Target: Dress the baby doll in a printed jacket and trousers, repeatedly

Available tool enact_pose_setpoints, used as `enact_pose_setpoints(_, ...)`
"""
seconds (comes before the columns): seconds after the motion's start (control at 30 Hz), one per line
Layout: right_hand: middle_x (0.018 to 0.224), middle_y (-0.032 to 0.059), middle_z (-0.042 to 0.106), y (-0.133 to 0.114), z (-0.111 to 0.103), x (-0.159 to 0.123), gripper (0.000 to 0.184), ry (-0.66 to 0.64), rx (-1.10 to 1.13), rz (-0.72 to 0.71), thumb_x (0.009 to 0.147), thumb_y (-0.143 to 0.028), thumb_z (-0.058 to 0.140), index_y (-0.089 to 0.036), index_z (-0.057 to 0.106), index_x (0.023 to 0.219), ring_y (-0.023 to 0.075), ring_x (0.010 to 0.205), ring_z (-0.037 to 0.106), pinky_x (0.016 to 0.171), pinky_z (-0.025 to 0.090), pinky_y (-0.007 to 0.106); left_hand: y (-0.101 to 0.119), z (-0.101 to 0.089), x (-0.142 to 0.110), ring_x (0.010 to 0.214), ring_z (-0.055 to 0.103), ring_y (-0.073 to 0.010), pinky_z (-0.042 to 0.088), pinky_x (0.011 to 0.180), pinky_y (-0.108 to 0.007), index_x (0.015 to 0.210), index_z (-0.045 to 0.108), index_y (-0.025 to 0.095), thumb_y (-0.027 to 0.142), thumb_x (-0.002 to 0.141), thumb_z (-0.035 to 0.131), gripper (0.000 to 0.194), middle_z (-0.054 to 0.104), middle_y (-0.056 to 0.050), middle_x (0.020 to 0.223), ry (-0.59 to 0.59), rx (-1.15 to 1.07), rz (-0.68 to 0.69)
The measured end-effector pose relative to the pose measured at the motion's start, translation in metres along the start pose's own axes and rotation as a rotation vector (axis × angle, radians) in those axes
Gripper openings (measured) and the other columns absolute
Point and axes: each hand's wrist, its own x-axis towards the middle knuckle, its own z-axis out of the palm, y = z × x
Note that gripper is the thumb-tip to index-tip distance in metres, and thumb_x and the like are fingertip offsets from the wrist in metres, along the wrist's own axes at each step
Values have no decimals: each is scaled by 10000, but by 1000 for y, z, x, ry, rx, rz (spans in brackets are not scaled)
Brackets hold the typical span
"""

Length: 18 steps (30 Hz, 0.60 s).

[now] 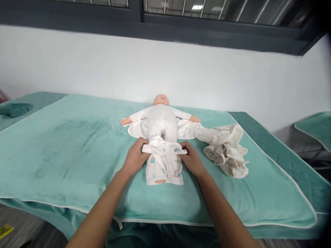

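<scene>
A baby doll (pixel 160 119) with a white cloth body lies on its back, head toward the wall and arms spread wide. White printed baby pants (pixel 165 160) cover its lower legs, and part of one foot shows at the bottom hem. My left hand (pixel 136 155) pinches the waistband at its left end. At the right end of the waistband, my right hand (pixel 191 158) grips the cloth the same way. An opened white garment (pixel 187 129) lies partly under the doll's torso and arms.
A crumpled white cloth (pixel 227 150) lies right of the doll. Beneath everything is a green padded mat (pixel 77 155) with white piping, on a bed or table against a white wall (pixel 103 65). A dark window frame (pixel 165 27) runs above.
</scene>
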Motion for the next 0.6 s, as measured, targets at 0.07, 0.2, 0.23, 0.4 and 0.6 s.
enact_pose_setpoints(0.07,1012,29,603,-10,-7,-13,415,-146,-25,-1,770,-368,707,-195,543,1109,200,909,557,793,465,303,3,-5,-11,1093,546,-197,451,933,-319,1178,504,253,350,841,625,371,561,-32,1194,-73,-75,35)
enact_pose_setpoints(0.2,1456,138,401,-20,-14,-40,1029,-343,-162,-143,626,-443,862,-229,289,1454,323,1335,412,1088,382,445,8,-13,-38,1433,306,-315,381,1128,-425,1506,201,339,555,668,797,1051,196,-106,1571,-337,-28,118)
enact_pose_setpoints(0.23,1511,156,327,-19,-12,-45,1124,-347,-215,-182,593,-455,882,-234,234,1485,345,1392,344,1129,339,475,9,-12,-43,1453,268,-346,391,1125,-453,1531,141,348,585,624,816,1156,119,-116,1597,-380,14,131)
enact_pose_setpoints(0.4,1394,182,426,-3,13,-56,991,-65,-353,-240,630,-461,863,-207,306,1409,342,1325,409,1101,363,501,13,9,-52,1425,276,-402,383,1113,-547,1515,235,294,535,617,833,1105,234,-163,1530,-207,220,269)
enact_pose_setpoints(0.6,1159,95,596,-11,17,-56,716,-6,-296,-107,679,-477,818,-201,447,1227,238,996,588,890,482,380,26,6,-44,1246,481,-321,386,1074,-490,1396,405,233,416,759,727,737,530,-125,1301,-157,299,354)
